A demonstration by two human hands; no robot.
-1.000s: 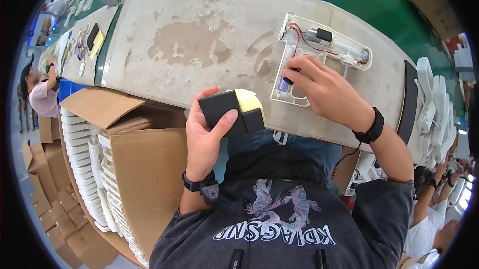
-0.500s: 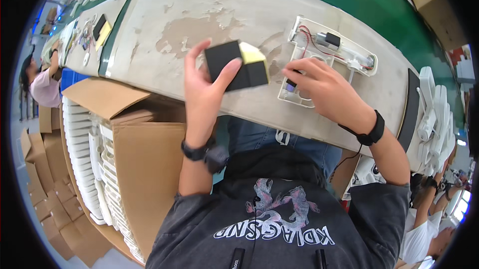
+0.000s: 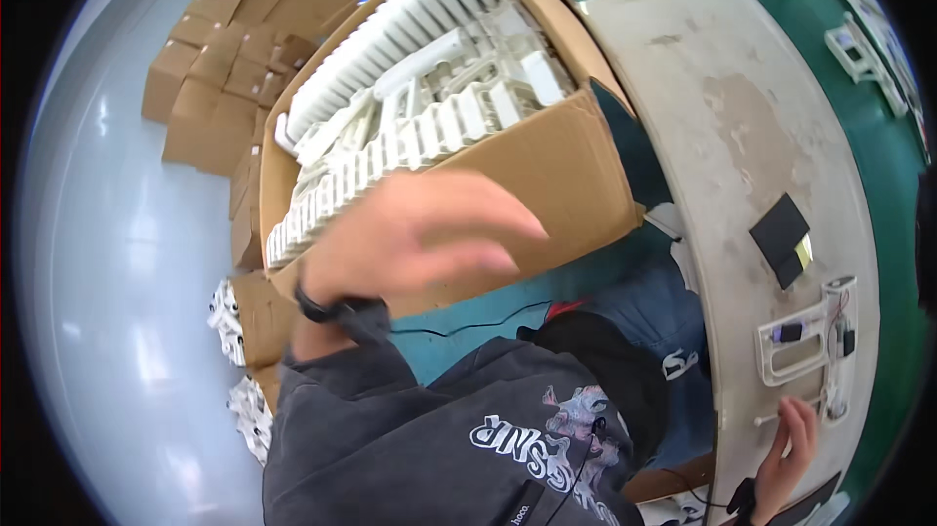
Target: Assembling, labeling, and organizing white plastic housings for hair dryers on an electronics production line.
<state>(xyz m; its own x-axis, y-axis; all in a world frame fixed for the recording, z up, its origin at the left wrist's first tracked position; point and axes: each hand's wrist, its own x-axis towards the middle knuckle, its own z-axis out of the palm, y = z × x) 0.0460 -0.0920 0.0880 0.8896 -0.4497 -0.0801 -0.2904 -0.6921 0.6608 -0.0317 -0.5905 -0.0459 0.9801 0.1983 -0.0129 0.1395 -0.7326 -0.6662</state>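
On blurred left hand point(image 3: 415, 233), fingers are lying together, thumb apart; right hand point(image 3: 793, 453), fingers loosely bent, is sitting just beside white plastic loop-handled housing point(image 3: 765, 362). Outward, patchily worn pale tabletop point(image 3: 683, 116) is supporting housing; brown cardboard carton point(image 3: 547, 175) is holding white mouldings point(image 3: 420, 62).

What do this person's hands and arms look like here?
Ungloved left hand, black wristband with blurred dark block, faded dark grey fabric sleeve. Ungloved right hand, second black wristband, thin dark cable beside it; right sleeve out of view.

Black pads point(image 3: 779, 229) now on table point(image 3: 673, 87); left hand point(image 3: 420, 233) emptied, at carton point(image 3: 547, 180).
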